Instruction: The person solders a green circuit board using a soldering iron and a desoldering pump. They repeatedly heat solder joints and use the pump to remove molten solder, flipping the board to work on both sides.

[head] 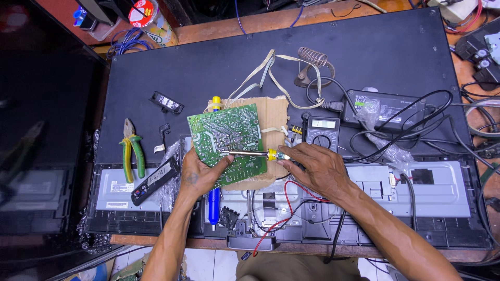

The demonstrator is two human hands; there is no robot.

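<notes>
soldering iron laid across a green circuit board

nearest the bench edge, the left hand (200, 174) grips the lower left corner of the green circuit board (228, 141), fingers closed around its edge with the thumb on top, tilting the solder side up. beside it, the right hand (317, 166) has its fingers closed on the yellow handle of a soldering iron (250, 154). the iron's long axis runs almost level, from the handle at the board's right edge leftward to a tip resting on the middle of the board, close to the left thumb. the right hand is therefore the nearer to the iron, the left the nearer to the board. a blue desoldering pump (214, 205) lies under the board, pointing toward the person. left of it lie a black remote-like bar (154, 179) and green-handled pliers (132, 151). cardboard (271, 117) sits beneath the board, and just behind the right hand stands a multimeter (322, 132). farther back are a black power adapter (385, 106) and a coiled iron stand (311, 60).
</notes>
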